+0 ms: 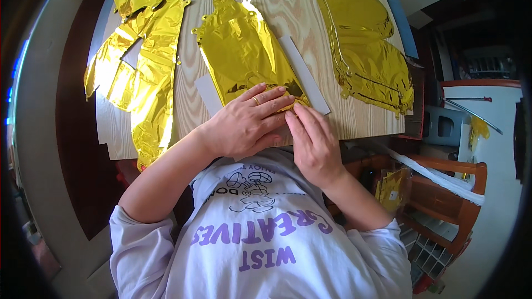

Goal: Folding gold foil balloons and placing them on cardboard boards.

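Note:
A flat gold foil balloon (pixel 241 50), uninflated and creased, lies on a light grey board (pixel 307 77) whose edges stick out at both sides. My left hand (pixel 244 119) rests across the balloon's near end, fingers stretched out and flat, a ring on one finger. Beside it, my right hand (pixel 316 147) has its fingers extended. Their tips touch the foil's near right corner, close to the left fingertips. The balloon's near edge is partly hidden under my hands.
More flat gold foil balloons lie on the wooden table (pixel 366 124): one large folded balloon (pixel 147 61) at the left, partly over the edge, and another balloon (pixel 366 39) at the right with a white cord. A wooden chair (pixel 443 188) and a grey stool (pixel 443 124) stand at the right.

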`<state>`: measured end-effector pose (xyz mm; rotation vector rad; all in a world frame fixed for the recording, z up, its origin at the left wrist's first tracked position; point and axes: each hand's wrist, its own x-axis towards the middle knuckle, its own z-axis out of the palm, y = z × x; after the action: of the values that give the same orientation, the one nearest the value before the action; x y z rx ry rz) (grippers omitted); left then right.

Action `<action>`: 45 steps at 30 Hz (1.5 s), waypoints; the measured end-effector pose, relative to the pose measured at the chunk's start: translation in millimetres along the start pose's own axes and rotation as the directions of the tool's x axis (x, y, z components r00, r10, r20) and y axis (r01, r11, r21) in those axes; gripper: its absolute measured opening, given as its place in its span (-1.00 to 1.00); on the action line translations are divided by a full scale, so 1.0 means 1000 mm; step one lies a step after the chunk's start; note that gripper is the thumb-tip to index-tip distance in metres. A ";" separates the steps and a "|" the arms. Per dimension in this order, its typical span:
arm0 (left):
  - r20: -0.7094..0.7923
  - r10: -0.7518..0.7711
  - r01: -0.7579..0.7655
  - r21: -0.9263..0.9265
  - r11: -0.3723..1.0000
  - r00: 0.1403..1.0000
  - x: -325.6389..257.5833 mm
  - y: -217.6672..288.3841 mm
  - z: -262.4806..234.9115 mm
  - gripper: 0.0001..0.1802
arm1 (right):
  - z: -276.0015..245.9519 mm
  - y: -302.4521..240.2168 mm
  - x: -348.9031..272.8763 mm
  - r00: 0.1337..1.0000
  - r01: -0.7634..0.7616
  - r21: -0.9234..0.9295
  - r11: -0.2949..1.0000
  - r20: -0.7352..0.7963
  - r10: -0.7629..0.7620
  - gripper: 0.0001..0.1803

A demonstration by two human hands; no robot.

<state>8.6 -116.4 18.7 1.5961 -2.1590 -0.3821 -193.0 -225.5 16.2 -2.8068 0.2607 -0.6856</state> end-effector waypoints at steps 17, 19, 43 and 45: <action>0.077 -0.026 0.021 0.063 0.998 0.997 -0.043 0.011 -0.007 -0.24 | 0.000 -0.005 -0.006 0.983 0.056 -0.085 0.995 0.180 -0.040 -0.55; 0.067 -0.034 0.029 0.080 0.996 0.997 -0.047 0.012 -0.004 -0.24 | 0.000 -0.005 -0.007 0.980 0.060 -0.084 0.995 0.195 -0.042 -0.55; -0.071 -0.192 0.198 0.084 0.977 0.979 -0.108 0.037 0.004 -0.26 | -0.011 -0.010 -0.004 0.919 0.145 -0.152 0.978 0.388 -0.076 -0.40; -0.074 -0.195 0.201 0.083 0.976 0.978 -0.109 0.038 0.004 -0.26 | -0.011 -0.010 -0.004 0.915 0.143 -0.159 0.977 0.398 -0.070 -0.40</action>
<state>2.2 -1.1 13.2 1.8557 -2.0000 -0.2917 -200.8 -216.9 27.1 -3.0723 0.0992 -0.1096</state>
